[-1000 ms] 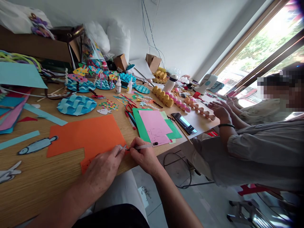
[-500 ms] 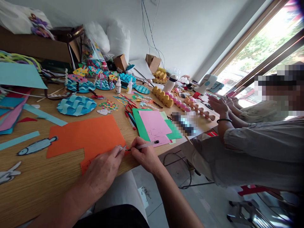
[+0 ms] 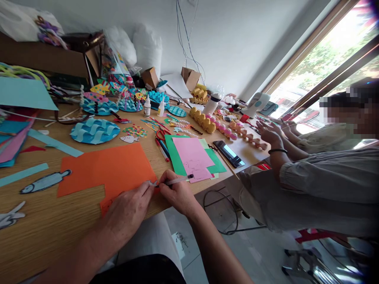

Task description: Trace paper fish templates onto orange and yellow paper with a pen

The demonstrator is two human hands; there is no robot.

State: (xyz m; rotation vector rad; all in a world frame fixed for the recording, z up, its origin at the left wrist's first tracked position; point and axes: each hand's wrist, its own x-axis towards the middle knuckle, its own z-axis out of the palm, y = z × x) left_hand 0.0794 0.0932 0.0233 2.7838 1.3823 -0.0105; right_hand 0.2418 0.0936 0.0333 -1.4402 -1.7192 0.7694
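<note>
My right hand (image 3: 178,192) is closed around a clear-barrelled pen (image 3: 180,180), its tip at the edge of an orange paper sheet (image 3: 118,167). With fingertips together, my left hand (image 3: 127,207) presses a small grey-white paper cutout (image 3: 153,183) onto that sheet. The cutout looks like a fish tail; the rest is hidden under the fingers. Left of the sheet, a pale blue paper fish (image 3: 44,182) overlaps its edge. Beyond my right hand lie pink paper (image 3: 191,152) with pencil lines and green paper (image 3: 173,152).
A phone (image 3: 229,154) lies near the table's right edge. Markers (image 3: 162,149), red scissors (image 3: 162,134), glue bottles (image 3: 147,106) and a blue woven paper disc (image 3: 94,131) are further back. At right sits another person (image 3: 319,177), hands raised over the table.
My right hand and the pen have shifted slightly left, closer to my left fingertips. The other person's hands have moved a little. My left hand stays on the cutout.
</note>
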